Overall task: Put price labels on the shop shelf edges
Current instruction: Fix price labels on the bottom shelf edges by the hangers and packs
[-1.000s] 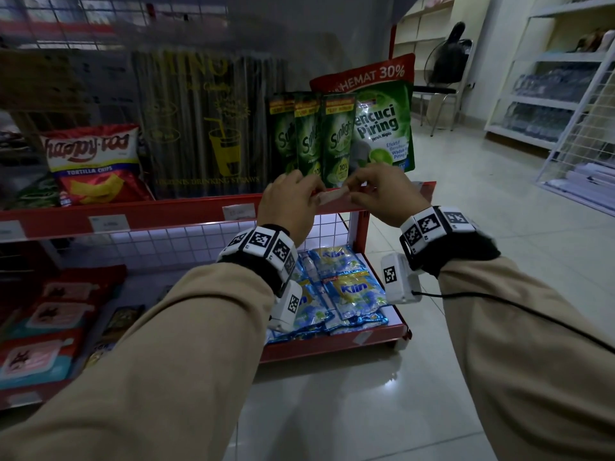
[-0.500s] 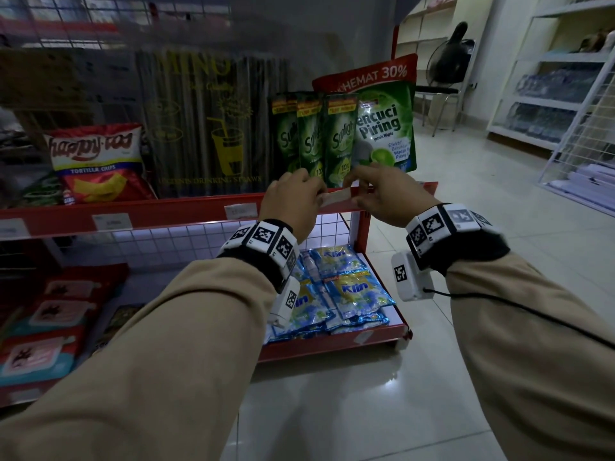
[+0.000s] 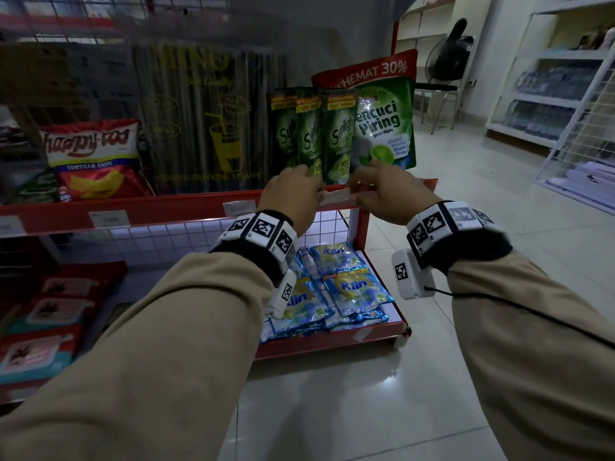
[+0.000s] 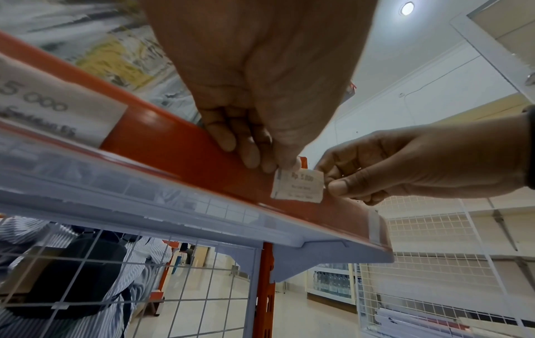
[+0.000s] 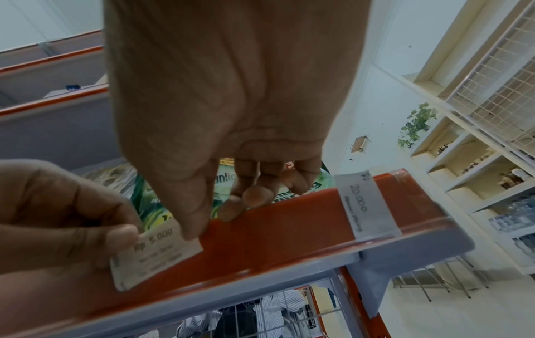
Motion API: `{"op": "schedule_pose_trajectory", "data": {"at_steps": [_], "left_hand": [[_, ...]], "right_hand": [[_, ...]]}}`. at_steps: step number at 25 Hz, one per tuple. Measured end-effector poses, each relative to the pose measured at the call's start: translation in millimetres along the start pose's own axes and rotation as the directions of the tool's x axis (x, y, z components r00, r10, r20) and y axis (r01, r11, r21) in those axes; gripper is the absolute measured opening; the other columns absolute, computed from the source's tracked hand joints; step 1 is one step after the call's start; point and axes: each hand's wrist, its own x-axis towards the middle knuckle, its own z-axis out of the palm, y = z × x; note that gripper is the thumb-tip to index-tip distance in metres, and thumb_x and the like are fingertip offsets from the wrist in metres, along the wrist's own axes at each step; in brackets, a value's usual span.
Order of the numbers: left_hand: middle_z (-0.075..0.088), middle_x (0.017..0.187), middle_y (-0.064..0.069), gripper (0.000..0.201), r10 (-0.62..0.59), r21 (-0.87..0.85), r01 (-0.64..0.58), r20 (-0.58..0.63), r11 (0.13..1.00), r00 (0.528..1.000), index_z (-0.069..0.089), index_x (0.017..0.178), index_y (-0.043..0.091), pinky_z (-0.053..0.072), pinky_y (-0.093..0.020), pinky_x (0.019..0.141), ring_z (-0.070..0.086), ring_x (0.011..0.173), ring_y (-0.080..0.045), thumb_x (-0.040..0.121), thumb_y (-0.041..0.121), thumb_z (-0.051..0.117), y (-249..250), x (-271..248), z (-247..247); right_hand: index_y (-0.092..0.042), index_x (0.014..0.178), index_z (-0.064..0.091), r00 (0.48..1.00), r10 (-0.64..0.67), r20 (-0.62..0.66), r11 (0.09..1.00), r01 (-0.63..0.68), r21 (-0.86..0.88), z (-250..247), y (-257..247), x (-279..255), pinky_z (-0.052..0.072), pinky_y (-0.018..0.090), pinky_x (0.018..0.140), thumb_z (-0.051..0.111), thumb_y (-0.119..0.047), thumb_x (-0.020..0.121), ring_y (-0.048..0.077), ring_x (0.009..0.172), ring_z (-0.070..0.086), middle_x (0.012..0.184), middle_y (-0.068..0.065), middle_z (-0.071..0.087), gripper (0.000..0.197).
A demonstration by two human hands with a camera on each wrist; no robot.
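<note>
A small white price label [image 3: 336,196] reading "Rp 5.000" lies against the front of the red shelf edge [image 3: 186,207], below the green Sunlight pouches [image 3: 339,138]. My left hand [image 3: 299,191] pinches its left end and my right hand [image 3: 369,191] pinches its right end. In the left wrist view, the left fingertips [image 4: 260,160] touch the label [image 4: 299,186] at its top left, and the right hand [image 4: 347,180] holds its right side. In the right wrist view, the right thumb [image 5: 194,224] sits on the label [image 5: 155,253], and the left hand [image 5: 110,231] grips the other end.
Other labels sit on the same edge: one just left of my hands [image 3: 239,207], one further left [image 3: 108,218] and a "20.000" one [image 5: 364,205] at the right end. Blue Klin sachets [image 3: 349,287] lie on the lower shelf. White racks [image 3: 549,94] stand across the tiled aisle.
Both hands stay at the same spot on the shelf edge with the label pinched between them. Only small shifts of the hands and the view show.
</note>
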Motion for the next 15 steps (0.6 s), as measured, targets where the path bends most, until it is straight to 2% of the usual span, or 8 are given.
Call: {"op": "schedule_pose_trajectory", "data": {"at_steps": [6,11,15], "left_hand": [[0.054,0.107,-0.010,0.028,0.002,-0.008,-0.002,0.005,1.000,1.000,0.063,0.113,0.013,0.045,-0.040,0.083,0.050,0.102,-0.028,0.098,0.029,0.045,1.0,-1.3,-2.9],[0.053,0.110,-0.011,0.029,0.000,0.023,0.000,0.013,1.000,1.000,0.063,0.114,0.013,0.046,-0.041,0.085,0.049,0.105,-0.029,0.098,0.028,0.044,2.4,-1.0,-2.0],[0.053,0.108,-0.011,0.029,-0.001,0.012,0.001,0.024,1.000,1.000,0.064,0.113,0.013,0.044,-0.040,0.083,0.049,0.105,-0.029,0.098,0.030,0.046,2.0,0.7,-4.1]], "right_hand": [[-0.018,0.112,0.065,0.999,0.019,0.046,0.999,-0.016,-0.050,-0.4,-4.5,2.3,0.038,0.032,0.081,0.055,-0.026,0.092,0.027,0.105,0.051,0.117,0.011,0.049,0.025],[-0.021,0.112,0.061,1.000,-0.012,0.024,0.999,0.011,0.041,-7.1,-3.2,-0.6,0.040,0.029,0.076,0.057,-0.020,0.089,0.017,0.091,0.052,0.107,0.007,0.059,0.023],[-0.022,0.113,0.064,0.999,0.002,0.047,1.000,-0.001,-0.029,-4.8,-5.3,-0.7,0.041,0.033,0.083,0.054,-0.019,0.090,0.022,0.100,0.049,0.107,0.005,0.049,0.026]]}}
